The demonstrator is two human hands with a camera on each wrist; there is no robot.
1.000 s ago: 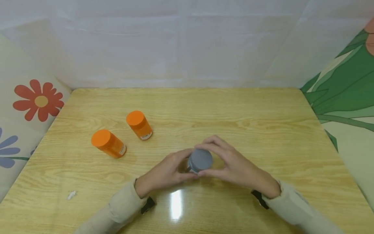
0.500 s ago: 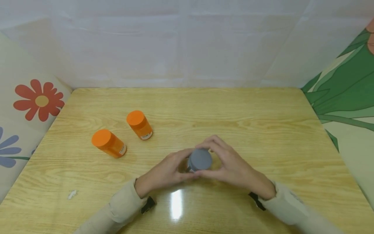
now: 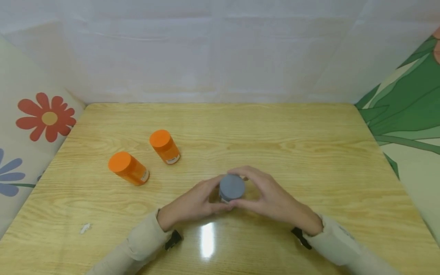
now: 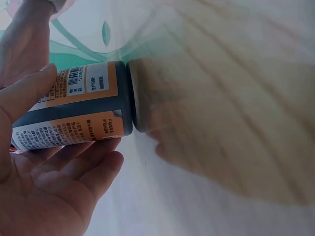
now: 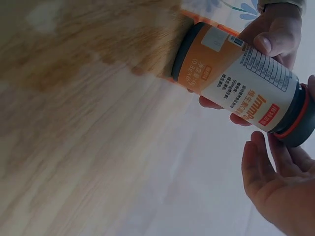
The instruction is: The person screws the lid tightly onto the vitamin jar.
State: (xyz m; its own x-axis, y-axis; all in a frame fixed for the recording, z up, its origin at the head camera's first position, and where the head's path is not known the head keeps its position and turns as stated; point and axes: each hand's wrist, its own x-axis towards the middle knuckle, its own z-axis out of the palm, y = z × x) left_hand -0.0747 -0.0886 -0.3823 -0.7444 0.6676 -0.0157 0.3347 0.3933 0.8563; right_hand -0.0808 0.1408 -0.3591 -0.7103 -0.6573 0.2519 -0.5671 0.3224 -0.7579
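A dark grey supplement bottle point(image 3: 232, 186) with an orange and white label stands near the front middle of the table. My left hand point(image 3: 194, 200) grips its body, thumb on one side and fingers on the other. Around the lid point(image 5: 301, 120) the fingers and thumb of my right hand point(image 3: 275, 196) are curled. An orange-red ring shows between lid and body in the right wrist view. In the left wrist view, the bottle base point(image 4: 126, 98) meets its reflection at the tabletop; whether it touches is hard to tell.
Two orange bottles point(image 3: 128, 169) point(image 3: 165, 147) with orange lids stand to the left on the wooden table point(image 3: 292, 130). A small white scrap or mark point(image 3: 85, 228) lies at the front left. A white sheet point(image 3: 213, 49) hangs behind, with flower-patterned panels at both sides.
The right hand has turned slightly about the lid, its fingers drawing closer together. The lid has shifted a little to the left. The left hand stays nearly still; the orange bottles have not moved.
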